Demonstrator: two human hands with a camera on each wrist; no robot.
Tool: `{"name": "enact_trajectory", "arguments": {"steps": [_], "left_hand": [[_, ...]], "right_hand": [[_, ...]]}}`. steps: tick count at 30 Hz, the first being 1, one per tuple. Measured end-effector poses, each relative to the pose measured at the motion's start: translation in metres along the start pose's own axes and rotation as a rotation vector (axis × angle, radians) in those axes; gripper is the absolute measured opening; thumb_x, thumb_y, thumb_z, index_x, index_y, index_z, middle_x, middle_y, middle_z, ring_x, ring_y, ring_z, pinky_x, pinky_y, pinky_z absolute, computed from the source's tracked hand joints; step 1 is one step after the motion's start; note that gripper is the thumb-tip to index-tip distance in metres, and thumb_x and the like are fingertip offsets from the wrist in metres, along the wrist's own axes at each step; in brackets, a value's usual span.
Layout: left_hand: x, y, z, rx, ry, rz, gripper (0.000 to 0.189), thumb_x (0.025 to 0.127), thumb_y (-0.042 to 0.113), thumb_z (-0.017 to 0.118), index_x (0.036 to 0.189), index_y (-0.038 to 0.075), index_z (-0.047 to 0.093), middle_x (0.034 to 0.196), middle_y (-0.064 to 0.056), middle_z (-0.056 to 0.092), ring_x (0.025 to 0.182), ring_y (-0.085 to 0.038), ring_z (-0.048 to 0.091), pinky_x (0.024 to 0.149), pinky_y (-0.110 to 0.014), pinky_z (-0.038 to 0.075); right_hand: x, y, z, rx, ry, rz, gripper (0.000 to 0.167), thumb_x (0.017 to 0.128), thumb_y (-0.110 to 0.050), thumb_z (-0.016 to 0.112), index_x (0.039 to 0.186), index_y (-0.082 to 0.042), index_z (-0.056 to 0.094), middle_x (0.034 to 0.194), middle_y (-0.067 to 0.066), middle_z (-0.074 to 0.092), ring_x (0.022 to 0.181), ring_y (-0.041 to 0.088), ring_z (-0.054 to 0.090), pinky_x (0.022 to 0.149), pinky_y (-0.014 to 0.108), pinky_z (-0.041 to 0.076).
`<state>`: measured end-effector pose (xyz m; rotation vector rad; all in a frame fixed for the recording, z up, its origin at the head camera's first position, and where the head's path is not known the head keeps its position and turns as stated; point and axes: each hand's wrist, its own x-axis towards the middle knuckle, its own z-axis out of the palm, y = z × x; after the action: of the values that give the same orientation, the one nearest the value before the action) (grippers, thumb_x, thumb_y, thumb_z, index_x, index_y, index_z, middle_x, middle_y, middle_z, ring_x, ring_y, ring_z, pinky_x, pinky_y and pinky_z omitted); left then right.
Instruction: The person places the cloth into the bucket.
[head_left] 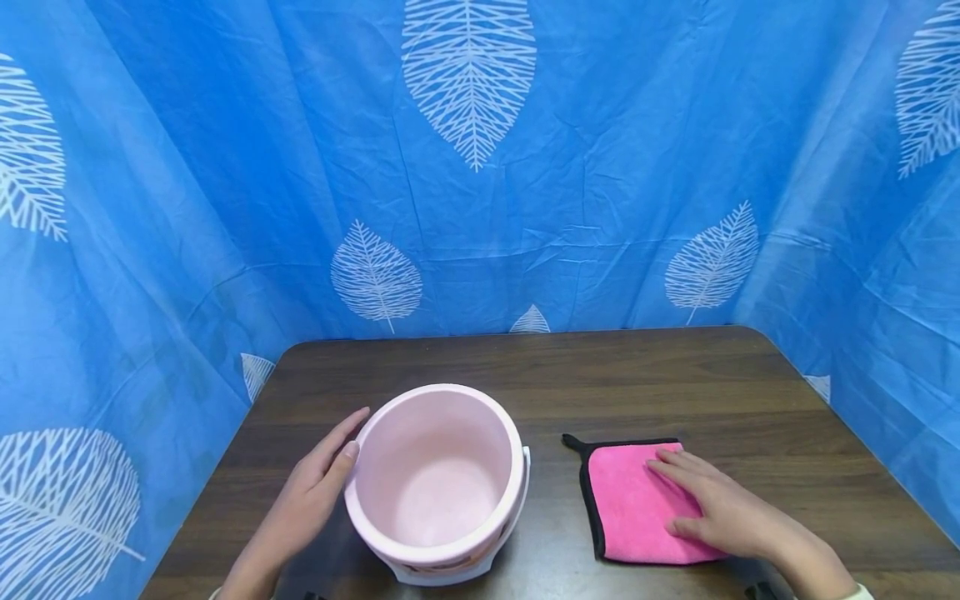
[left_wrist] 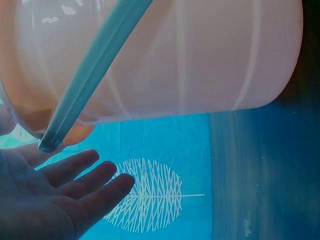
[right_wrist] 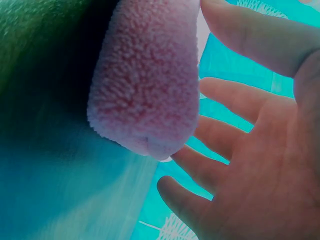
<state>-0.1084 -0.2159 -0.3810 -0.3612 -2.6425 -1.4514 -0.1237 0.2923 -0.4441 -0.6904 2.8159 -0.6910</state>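
Note:
A pale pink bucket (head_left: 435, 554) stands upright on the table, its opening facing up and its inside bare. Along its left rim lies my left hand (head_left: 311, 492), fingers extended and thumb at the rim. The left wrist view shows the bucket's handle (left_wrist: 95, 75) slanting across its side, close to the fingers (left_wrist: 107, 195) of that hand. To the right is a bright pink cloth (head_left: 626, 508) with black edging and a black loop. My right hand (head_left: 720, 504) rests on its right part, fingers spread; in the right wrist view they touch the cloth's fuzzy edge (right_wrist: 150, 85).
The dark wooden table (head_left: 570, 375) has rounded far corners. Blue curtains (head_left: 600, 167) with white leaf prints hang behind it and along both sides. A stretch of tabletop lies between the bucket and the cloth.

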Motion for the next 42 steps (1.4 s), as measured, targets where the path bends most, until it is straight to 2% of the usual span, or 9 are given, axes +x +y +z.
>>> {"name": "enact_trajectory", "arguments": {"steps": [5,14,20,24,28,34,42], "left_hand": [[0.0,-0.001,0.002,-0.011,-0.006,-0.008,0.049,0.11,0.025,0.044,0.153,0.003,0.042,0.155,-0.019,0.044,0.14,-0.039,0.043,0.106,-0.048,0.04],[0.001,-0.002,0.005,-0.006,-0.005,-0.019,0.047,0.111,0.026,0.043,0.153,0.005,0.043,0.155,-0.018,0.044,0.141,-0.037,0.042,0.108,-0.049,0.04],[0.001,-0.004,0.006,-0.016,-0.001,-0.039,0.048,0.111,0.026,0.043,0.153,0.004,0.042,0.156,-0.019,0.043,0.141,-0.039,0.042,0.108,-0.05,0.039],[0.001,-0.006,0.007,-0.018,-0.002,-0.029,0.047,0.111,0.024,0.042,0.153,0.004,0.042,0.156,-0.019,0.042,0.142,-0.039,0.041,0.108,-0.048,0.038],[0.001,-0.007,0.008,-0.023,-0.004,-0.025,0.046,0.111,0.022,0.041,0.154,0.004,0.041,0.157,-0.019,0.041,0.142,-0.038,0.04,0.107,-0.044,0.037],[0.0,-0.008,0.009,-0.062,-0.006,-0.019,0.046,0.111,0.019,0.041,0.153,0.003,0.04,0.157,-0.019,0.041,0.143,-0.036,0.04,0.106,-0.023,0.036],[-0.001,-0.008,0.011,-0.075,0.001,-0.025,0.046,0.111,0.019,0.04,0.154,0.004,0.039,0.157,-0.018,0.041,0.143,-0.037,0.04,0.106,-0.026,0.037]], "right_hand": [[0.001,0.0,0.0,0.037,-0.048,0.055,0.074,0.081,-0.027,0.084,0.144,-0.001,0.054,0.15,0.031,0.043,0.138,0.058,0.032,0.101,0.075,0.036],[0.002,-0.001,0.0,0.044,-0.068,0.103,0.077,0.08,-0.029,0.085,0.144,-0.001,0.054,0.151,0.031,0.041,0.139,0.058,0.03,0.102,0.075,0.036],[0.003,0.002,0.001,0.038,-0.07,0.093,0.078,0.079,-0.03,0.085,0.143,0.001,0.054,0.15,0.031,0.042,0.137,0.057,0.033,0.101,0.074,0.038],[0.004,0.003,0.001,0.022,-0.065,0.089,0.077,0.079,-0.03,0.086,0.142,0.001,0.055,0.148,0.029,0.045,0.135,0.056,0.037,0.099,0.071,0.041],[0.005,0.004,0.001,0.008,-0.064,0.111,0.077,0.078,-0.031,0.087,0.142,-0.001,0.056,0.147,0.027,0.046,0.134,0.055,0.04,0.098,0.07,0.044],[0.005,0.005,0.001,-0.003,-0.049,0.109,0.075,0.079,-0.032,0.087,0.141,-0.001,0.057,0.145,0.026,0.049,0.132,0.053,0.043,0.098,0.068,0.045],[0.005,0.005,0.002,-0.033,-0.019,0.116,0.072,0.078,-0.034,0.087,0.136,-0.002,0.061,0.141,0.023,0.054,0.13,0.05,0.047,0.099,0.067,0.045]]}}
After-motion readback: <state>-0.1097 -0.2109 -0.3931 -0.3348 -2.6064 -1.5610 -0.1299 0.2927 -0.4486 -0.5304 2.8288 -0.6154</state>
